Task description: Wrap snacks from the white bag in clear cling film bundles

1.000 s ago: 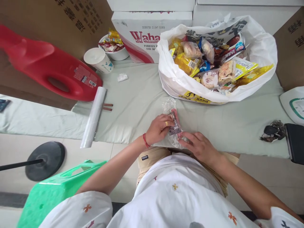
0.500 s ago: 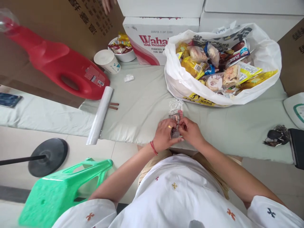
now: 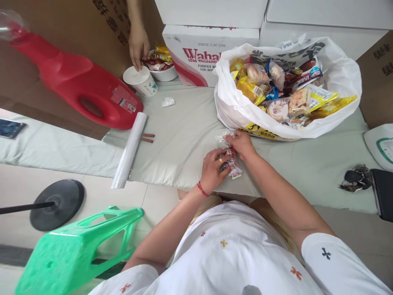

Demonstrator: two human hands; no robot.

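Near the front edge of the cloth-covered table lies a small snack packet (image 3: 231, 164) with dark and red print, in clear crinkled plastic. My left hand (image 3: 213, 168), with a ring and a red string bracelet, grips its left side with curled fingers. Pinched in my right hand (image 3: 243, 144) is the clear plastic (image 3: 223, 138) at the packet's far end. Just beyond my hands stands a white plastic bag (image 3: 229, 106) full of wrapped snacks (image 3: 278, 108).
Another person's hand (image 3: 138, 46) touches a paper cup (image 3: 145, 85) beside a bowl of snacks (image 3: 162, 74). A red jug (image 3: 69, 78), a plastic film roll (image 3: 129, 151) and a crumpled tissue (image 3: 168, 102) are leftward. Keys (image 3: 355, 180) lie right; a green stool (image 3: 55, 256) stands below left.
My right hand has moved away from me to the packet's far end and grips the plastic there. The other person's hand has come down to the paper cup.
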